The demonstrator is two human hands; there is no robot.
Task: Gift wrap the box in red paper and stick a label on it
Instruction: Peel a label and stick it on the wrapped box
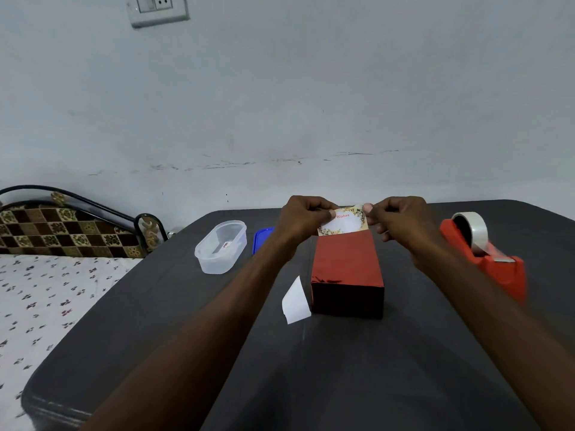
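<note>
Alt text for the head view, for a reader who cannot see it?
Both hands, left hand and right hand, pinch a gift label above the far end of a red-wrapped box on a dark table; a red tape dispenser stands right.

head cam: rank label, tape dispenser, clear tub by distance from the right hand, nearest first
1. label: pinched at its right end by the right hand.
2. tape dispenser: on the table just right of that hand.
3. clear tub: far left, beyond the left hand.
</note>
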